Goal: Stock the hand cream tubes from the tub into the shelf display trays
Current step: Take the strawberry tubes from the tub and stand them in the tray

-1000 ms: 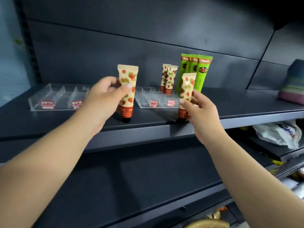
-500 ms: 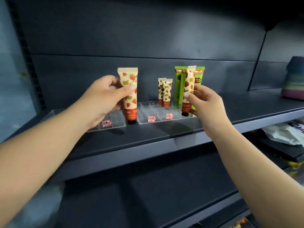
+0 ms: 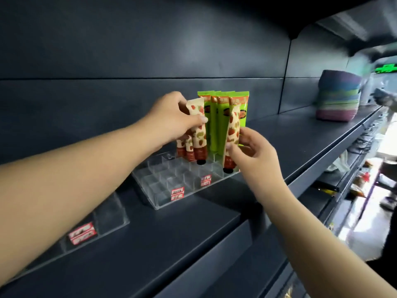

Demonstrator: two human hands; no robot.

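Note:
My left hand grips a cream tube with strawberry print, cap down over the back rows of the clear display tray. Two more strawberry tubes stand in the tray just left of it. My right hand pinches a second strawberry tube, its black cap down in a slot at the tray's right side. Several green tubes stand upright at the back of the tray. The tub is out of view.
A second clear tray with a red price label lies on the dark shelf to the left. A stack of coloured bowls sits far right on the same shelf. Lower shelves with goods show at right.
Both hands have carried their tubes over the right tray. The left tube now sits beside the two standing strawberry tubes, and the right tube has dropped into a right-hand slot. The camera has moved closer.

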